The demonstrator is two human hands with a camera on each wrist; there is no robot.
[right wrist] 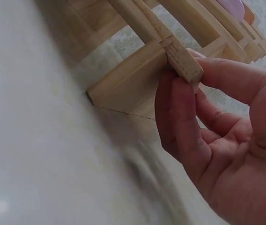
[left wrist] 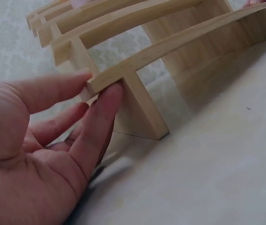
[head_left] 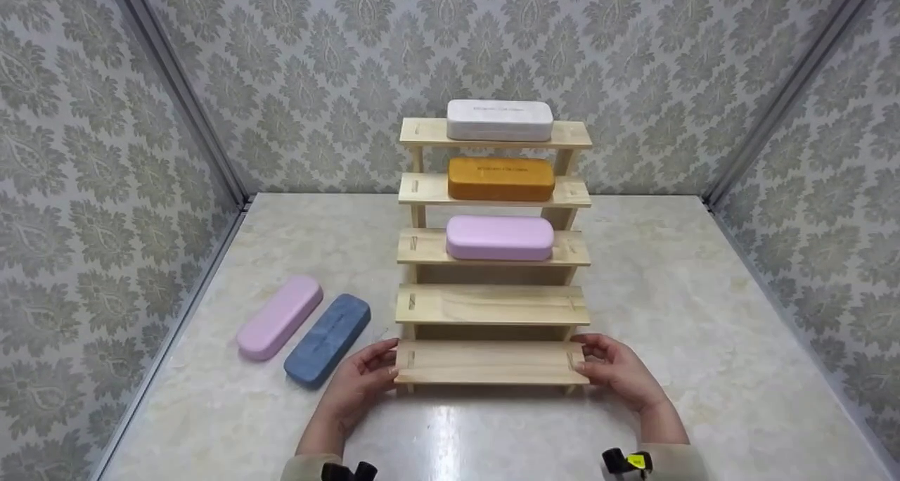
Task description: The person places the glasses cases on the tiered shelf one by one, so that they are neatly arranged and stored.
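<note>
A stepped wooden display rack (head_left: 492,305) stands on the table, its bottom step nearest me. My left hand (head_left: 362,375) pinches the left end of that bottom step, thumb on top and fingers beneath, as the left wrist view shows. At the opposite end my right hand (head_left: 622,370) pinches the step the same way. On the upper three steps lie a white case (head_left: 499,121) at the top, an orange case (head_left: 500,180) below it and a pink case (head_left: 499,238) on the third. Both lower steps are bare.
Left of the rack, a second pink case (head_left: 280,318) and a blue case (head_left: 328,341) lie slanted side by side on the table (head_left: 668,277). The blue one is close to my left hand. Patterned walls (head_left: 450,52) enclose the table at the back and both sides.
</note>
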